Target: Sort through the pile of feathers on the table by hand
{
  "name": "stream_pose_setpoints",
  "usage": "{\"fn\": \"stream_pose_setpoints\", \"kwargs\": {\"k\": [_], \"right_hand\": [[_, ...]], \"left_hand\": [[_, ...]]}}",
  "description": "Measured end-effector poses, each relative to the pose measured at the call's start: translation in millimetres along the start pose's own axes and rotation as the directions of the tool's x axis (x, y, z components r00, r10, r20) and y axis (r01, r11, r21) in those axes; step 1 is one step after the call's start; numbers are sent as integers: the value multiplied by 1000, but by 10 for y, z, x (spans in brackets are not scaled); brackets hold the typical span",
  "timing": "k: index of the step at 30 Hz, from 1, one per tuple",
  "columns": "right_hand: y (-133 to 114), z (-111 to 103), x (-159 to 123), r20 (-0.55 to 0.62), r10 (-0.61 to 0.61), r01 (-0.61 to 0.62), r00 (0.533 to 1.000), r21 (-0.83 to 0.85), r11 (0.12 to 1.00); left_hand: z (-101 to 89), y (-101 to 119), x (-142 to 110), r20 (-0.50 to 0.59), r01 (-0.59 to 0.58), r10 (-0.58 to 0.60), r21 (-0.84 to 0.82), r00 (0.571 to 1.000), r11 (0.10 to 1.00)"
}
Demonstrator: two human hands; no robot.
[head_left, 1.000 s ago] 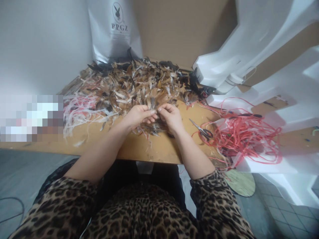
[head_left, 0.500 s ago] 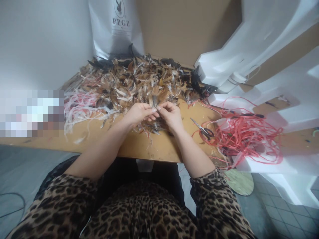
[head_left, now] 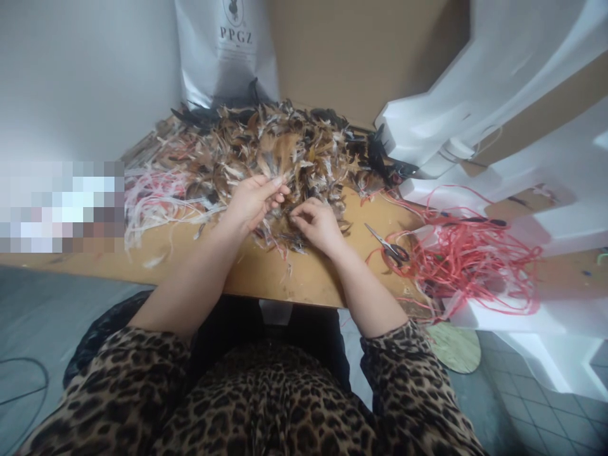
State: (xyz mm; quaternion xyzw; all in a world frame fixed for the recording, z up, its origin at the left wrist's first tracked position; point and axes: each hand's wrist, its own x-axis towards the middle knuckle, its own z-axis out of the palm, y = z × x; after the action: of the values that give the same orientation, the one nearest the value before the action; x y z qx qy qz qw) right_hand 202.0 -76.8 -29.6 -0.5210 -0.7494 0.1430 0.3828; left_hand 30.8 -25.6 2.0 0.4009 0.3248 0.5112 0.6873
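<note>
A fan of brown feathers (head_left: 278, 154) rises from my left hand (head_left: 256, 196), whose thumb and fingers pinch it at the base. Lower and to the right, my right hand (head_left: 316, 221) is curled with its fingertips drawn together at the near side of the feather pile (head_left: 228, 142). Whatever lies between those fingertips is too small to make out. The pile mixes brown, white and black feathers across the wooden table (head_left: 266, 278). Loose feathers with pinkish strands lie just below the hands.
Scissors (head_left: 387, 244) lie right of my right hand, beside a tangle of red plastic strips (head_left: 475, 259). White and pink strips (head_left: 152, 199) lie left. A white printed bag (head_left: 228, 57) stands behind the pile. White foam pieces (head_left: 437, 101) rise at the right.
The hands, together before, have come apart. My left hand has moved left and up with the brown feathers; my right hand has dropped slightly toward the near feathers. The view has shifted a little.
</note>
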Motion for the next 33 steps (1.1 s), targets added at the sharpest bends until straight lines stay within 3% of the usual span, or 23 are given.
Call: {"fn": "stream_pose_setpoints", "kwargs": {"k": [5,9,11,14,18,20,23,26,28,30,33], "right_hand": [[-126,29,-22,157,-122,162,980,-274,948],[-153,108,-3,197,-93,170,976,-420,891],[-121,133,5,156,-70,124,985,-371,920],[-42,110,18,31,-21,26,999,-145,989],[26,16,36,-90,65,-59,994,64,996],[17,-3,31,-54,15,-12,998,52,999],[-48,37,11,114,-99,111,988,-103,988],[-115,100,0,243,-81,155,967,-305,940],[-122,110,5,235,-52,131,971,-334,933],[-96,81,16,148,-37,72,988,-234,970],[-43,-11,42,-45,94,-87,995,143,986]], "left_hand": [[5,-39,-17,29,-6,6,9,1000,1000],[2,-42,-21,53,-3,2,22,999,1000],[-1,-40,-20,59,-7,6,19,998,1000],[-3,-37,-18,61,-11,11,9,998,1000],[-2,-41,-17,47,-5,5,2,999,1000],[-1,-47,-18,43,-6,6,8,999,1000],[1,-56,-20,46,-11,10,19,999,1000],[-1,-63,-20,59,-12,11,24,998,1000],[-6,-70,-17,65,-14,13,24,998,1000],[-12,-77,-13,69,-21,20,22,997,1000],[-14,-80,-7,66,-19,18,22,998,1000]]}}
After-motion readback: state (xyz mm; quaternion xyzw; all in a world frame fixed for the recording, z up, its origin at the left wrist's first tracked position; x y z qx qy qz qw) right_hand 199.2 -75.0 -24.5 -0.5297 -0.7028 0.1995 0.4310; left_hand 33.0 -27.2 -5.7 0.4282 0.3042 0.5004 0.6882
